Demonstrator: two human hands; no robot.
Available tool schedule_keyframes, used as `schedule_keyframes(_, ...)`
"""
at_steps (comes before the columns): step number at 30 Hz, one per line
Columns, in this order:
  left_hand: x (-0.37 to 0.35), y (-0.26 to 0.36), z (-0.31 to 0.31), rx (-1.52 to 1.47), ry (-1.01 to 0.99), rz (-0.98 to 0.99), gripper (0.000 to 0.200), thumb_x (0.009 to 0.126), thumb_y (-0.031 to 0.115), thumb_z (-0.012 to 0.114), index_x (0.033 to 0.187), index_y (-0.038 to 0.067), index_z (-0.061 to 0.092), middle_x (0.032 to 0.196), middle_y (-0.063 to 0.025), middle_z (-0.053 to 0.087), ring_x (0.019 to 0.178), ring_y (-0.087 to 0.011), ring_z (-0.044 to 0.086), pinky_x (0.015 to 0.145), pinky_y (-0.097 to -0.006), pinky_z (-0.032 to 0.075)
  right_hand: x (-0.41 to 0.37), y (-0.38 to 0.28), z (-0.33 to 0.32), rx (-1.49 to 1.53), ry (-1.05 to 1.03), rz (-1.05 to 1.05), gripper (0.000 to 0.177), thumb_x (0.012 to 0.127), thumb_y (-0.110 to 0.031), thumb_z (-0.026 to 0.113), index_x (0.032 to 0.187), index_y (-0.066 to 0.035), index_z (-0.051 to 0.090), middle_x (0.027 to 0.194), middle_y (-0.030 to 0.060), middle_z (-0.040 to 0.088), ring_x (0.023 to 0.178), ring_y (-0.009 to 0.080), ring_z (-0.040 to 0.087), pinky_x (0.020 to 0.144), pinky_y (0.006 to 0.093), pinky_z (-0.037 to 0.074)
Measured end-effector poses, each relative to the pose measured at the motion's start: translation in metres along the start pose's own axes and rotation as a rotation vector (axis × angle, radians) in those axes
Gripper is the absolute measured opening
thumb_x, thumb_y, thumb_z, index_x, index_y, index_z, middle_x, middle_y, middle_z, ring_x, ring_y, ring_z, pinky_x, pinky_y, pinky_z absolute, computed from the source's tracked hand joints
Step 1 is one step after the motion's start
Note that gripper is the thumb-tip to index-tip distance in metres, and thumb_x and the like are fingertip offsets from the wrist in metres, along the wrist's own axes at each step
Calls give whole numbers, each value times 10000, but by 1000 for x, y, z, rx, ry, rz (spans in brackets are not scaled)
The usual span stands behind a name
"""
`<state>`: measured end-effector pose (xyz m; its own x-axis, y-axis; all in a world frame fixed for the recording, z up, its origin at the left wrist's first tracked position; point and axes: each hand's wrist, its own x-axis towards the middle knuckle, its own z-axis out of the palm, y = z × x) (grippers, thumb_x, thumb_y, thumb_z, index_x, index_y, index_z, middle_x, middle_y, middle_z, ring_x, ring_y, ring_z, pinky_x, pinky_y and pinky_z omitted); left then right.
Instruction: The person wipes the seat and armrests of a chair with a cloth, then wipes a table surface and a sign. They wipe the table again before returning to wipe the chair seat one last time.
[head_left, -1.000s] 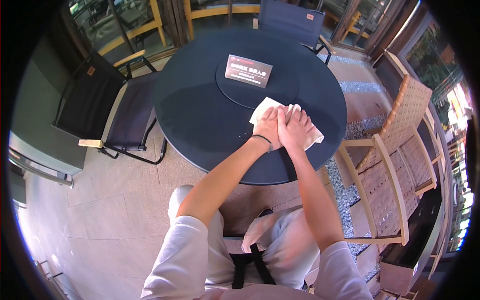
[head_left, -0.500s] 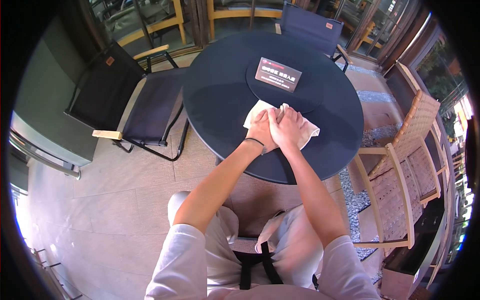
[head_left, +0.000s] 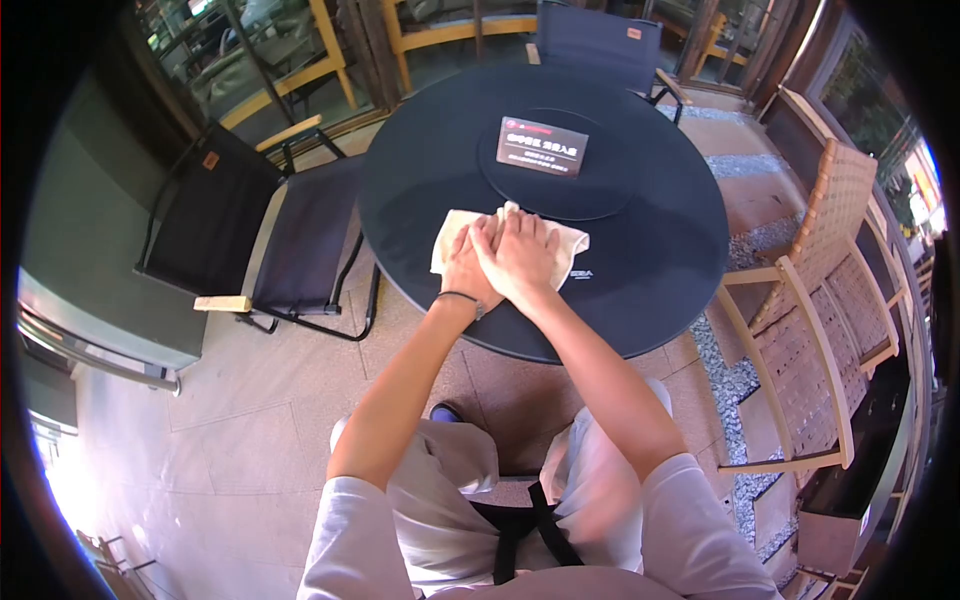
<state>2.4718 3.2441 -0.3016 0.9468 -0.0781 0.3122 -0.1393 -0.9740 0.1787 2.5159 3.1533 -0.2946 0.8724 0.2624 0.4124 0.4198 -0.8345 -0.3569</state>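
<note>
A pale cream cloth (head_left: pixel 569 241) lies spread on the round black table (head_left: pixel 650 270), near its front edge and left of its middle. My left hand (head_left: pixel 468 272), with a dark band at the wrist, presses down on the cloth with its fingers laid out. Beside it and partly overlapping it, my right hand (head_left: pixel 524 254) also lies flat on the cloth, fingers stretched forward. Cloth corners stick out around both hands. Just beyond them, a dark sign card (head_left: pixel 541 146) with white lettering stands on the raised round centre (head_left: pixel 600 205) of the table.
A black folding chair (head_left: pixel 310 240) stands left of the table, and another black chair (head_left: pixel 600 50) is behind it. To the right is a woven wooden chair (head_left: pixel 815 330). Glass doors (head_left: pixel 280 50) line the back. White letters (head_left: pixel 582 274) mark the tabletop near the cloth.
Both hands have slid left across the tabletop with the cloth under them, uncovering white letters to its right. The view has shifted slightly, and a shoe now shows below the table.
</note>
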Motion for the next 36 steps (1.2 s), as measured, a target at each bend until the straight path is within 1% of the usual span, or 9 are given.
schedule_keyframes(3, 4, 6, 3, 5, 22, 20, 738, 861, 387, 555, 1493, 78, 335, 1506, -140, 381, 1425, -327, 315, 1185, -482, 208, -3, 10, -11, 8, -25, -15, 725, 942, -576, 442, 1346, 21, 524, 1320, 173, 573, 1294, 333, 479, 1089, 583, 299)
schedule_keyframes(5, 9, 12, 2, 0, -21, 6, 752, 850, 395, 572, 1488, 73, 339, 1498, -141, 387, 1422, -335, 317, 1183, -485, 211, -4, 17, -18, 47, -57, -12, 717, 942, -572, 448, 1348, 13, 525, 1315, 166, 579, 1283, 326, 493, 1095, 575, 297)
schedule_keyframes(6, 11, 17, 2, 5, -21, 13, 755, 850, 398, 574, 1489, 73, 339, 1497, -142, 387, 1422, -336, 315, 1182, -485, 211, -4, 22, -21, 37, -35, -14, 698, 937, -563, 461, 1344, 0, 533, 1302, 151, 592, 1258, 312, 518, 1084, 556, 311)
schedule_keyframes(12, 32, 56, 20, 27, -27, 38, 771, 855, 419, 572, 1497, 74, 320, 1504, -145, 375, 1422, -338, 309, 1181, -487, 209, -3, 60, -39, 5, -3, 26, 662, 934, -541, 471, 1329, -15, 547, 1269, 130, 613, 1246, 296, 524, 1048, 538, 336)
schedule_keyframes(21, 61, 105, 44, -13, -4, 130, 754, 868, 431, 546, 1497, 83, 318, 1519, -135, 361, 1426, -336, 307, 1178, -493, 201, -2, 120, -56, -62, 45, 97, 671, 940, -555, 456, 1346, -27, 535, 1289, 124, 596, 1268, 293, 506, 1068, 547, 320)
schedule_keyframes(22, 65, 111, 47, -13, 2, 133, 750, 868, 427, 546, 1496, 84, 320, 1520, -135, 361, 1427, -336, 307, 1178, -493, 201, -1, 127, -56, -52, 81, 113, 638, 928, -569, 479, 1295, -55, 570, 1299, 117, 604, 1266, 315, 511, 1069, 534, 332)
schedule_keyframes(26, 82, 133, 53, -29, -23, 131, 742, 870, 419, 544, 1496, 88, 323, 1532, -138, 348, 1442, -334, 285, 1184, -490, 188, 5, 150, -63, -66, 35, 177, 643, 934, -567, 475, 1313, -52, 552, 1348, 124, 572, 1308, 313, 479, 1089, 546, 316)
schedule_keyframes(32, 98, 148, 60, 21, -67, 100, 788, 882, 464, 505, 1518, 63, 270, 1561, -165, 292, 1464, -338, 233, 1190, -499, 172, 15, 174, -66, -37, 35, 163, 629, 929, -558, 494, 1309, -61, 554, 1340, 117, 578, 1314, 292, 471, 1081, 558, 313)
schedule_keyframes(36, 98, 138, 59, -60, -57, 117, 798, 850, 444, 559, 1507, 74, 298, 1529, -205, 324, 1439, -369, 272, 1188, -498, 175, 19, 170, -65, 0, -18, 152, 641, 914, -573, 512, 1312, -73, 558, 1377, 102, 556, 1340, 313, 444, 1090, 614, 255)
